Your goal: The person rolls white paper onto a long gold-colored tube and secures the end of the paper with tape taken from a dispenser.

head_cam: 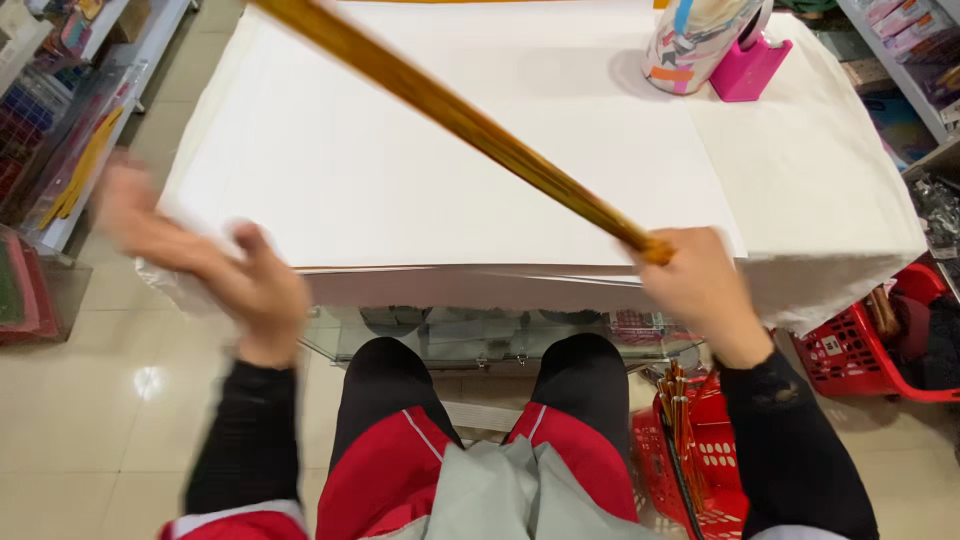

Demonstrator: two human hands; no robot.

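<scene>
My right hand (700,290) is closed around the end of a long golden-brown stick (450,110) that slants up and to the left over a white table (420,170) covered with large white sheets. My left hand (215,265) is blurred with motion at the table's near left corner, fingers spread, touching a crumpled clear plastic wrapper (180,285) that hangs off the edge. Both arms wear black sleeves.
A colourful patterned bag (695,40) and a pink tape dispenser (750,65) stand at the table's far right. Red baskets (700,450) with several more sticks and another red basket (870,345) sit on the floor at right. Shelves with goods line both sides.
</scene>
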